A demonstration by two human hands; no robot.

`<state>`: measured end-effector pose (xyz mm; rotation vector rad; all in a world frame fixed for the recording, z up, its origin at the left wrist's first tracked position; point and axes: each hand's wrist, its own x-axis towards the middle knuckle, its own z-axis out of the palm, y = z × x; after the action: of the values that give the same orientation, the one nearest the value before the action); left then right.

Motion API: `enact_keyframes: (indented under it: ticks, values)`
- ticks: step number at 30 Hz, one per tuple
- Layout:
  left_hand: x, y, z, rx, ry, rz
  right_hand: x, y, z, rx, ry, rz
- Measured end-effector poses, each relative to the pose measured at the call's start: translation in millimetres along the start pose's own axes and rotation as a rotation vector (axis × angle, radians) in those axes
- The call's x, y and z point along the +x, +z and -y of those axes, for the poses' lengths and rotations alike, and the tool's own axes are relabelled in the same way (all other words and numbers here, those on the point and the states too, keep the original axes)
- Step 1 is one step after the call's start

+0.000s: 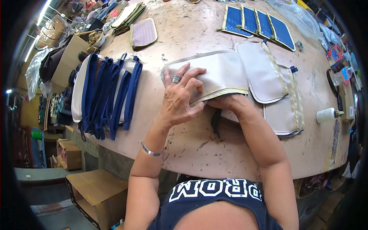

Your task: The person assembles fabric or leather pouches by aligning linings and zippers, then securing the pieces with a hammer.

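Observation:
A white pouch (220,71) with a zipper along its near edge lies on the table in front of me. My left hand (182,94), with a ring and a bracelet, has bent fingers on its left part and the thumb at the zipper edge. My right hand (226,101) reaches in at that same edge, its fingers hidden by the fabric. Close to the right wrist lie two more pale pouches, an upper pouch (262,73) overlapping a lower pouch (281,111), both with yellowish zipper edging. A dark strap (216,122) hangs below the right hand.
Left on the table is a pile of navy straps (101,92) with white panels. Farther back lie a pale pink panel (143,32) and a row of blue panels (258,25). A white bottle (326,115) lies at right. Cardboard boxes (99,195) stand below at left.

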<state>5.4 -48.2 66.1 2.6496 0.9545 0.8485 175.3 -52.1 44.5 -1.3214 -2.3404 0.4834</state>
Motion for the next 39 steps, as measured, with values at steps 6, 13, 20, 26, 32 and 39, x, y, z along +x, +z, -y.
enact_keyframes:
  ticks: [6, 13, 20, 26, 32, 39]
  values:
    - [6, -1, 0, -0.404, -0.140, -0.069, -1, 39, -20, -0.091, -0.141, -0.465]
    - [-1, -1, -9, -0.301, -0.171, -0.072, 3, 26, -15, -0.008, 0.007, -0.196]
    - [2, -7, -11, -0.237, -0.232, -0.160, -2, 27, -8, -0.137, -0.052, -0.281]
    - [-6, -11, 32, -0.905, -0.597, -0.407, 3, -4, 19, 0.210, -0.207, -0.314]
    - [-24, -11, 23, -1.051, -0.484, -0.467, -3, -15, 41, -0.158, -0.276, -0.273]
    - [-34, -44, -3, -0.163, 0.104, -0.167, -10, -35, 52, -0.035, -0.297, -0.354]
